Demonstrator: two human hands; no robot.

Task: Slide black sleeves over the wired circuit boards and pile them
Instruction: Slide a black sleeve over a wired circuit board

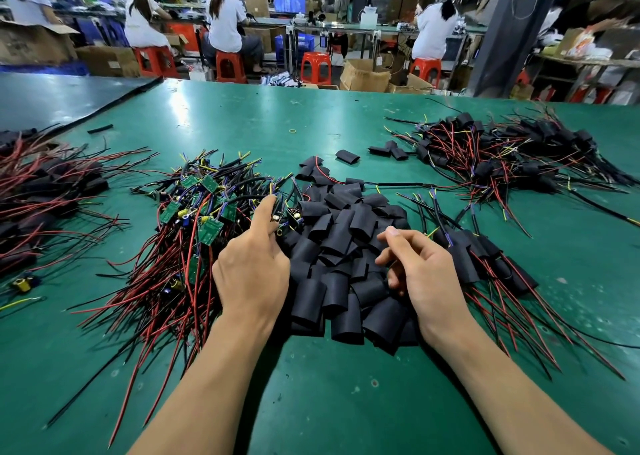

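Observation:
A heap of loose black sleeves lies in the middle of the green table. To its left is a tangle of bare green circuit boards with red and black wires. My left hand reaches into the edge of that tangle, and its fingers pinch a small dark board. Over the sleeve heap hovers my right hand, fingers loosely curled, holding nothing. Several sleeved boards lie just right of that hand.
A large pile of sleeved boards sits at the far right, another at the far left. A few stray sleeves lie beyond the heap. People sit on red stools at benches behind the table.

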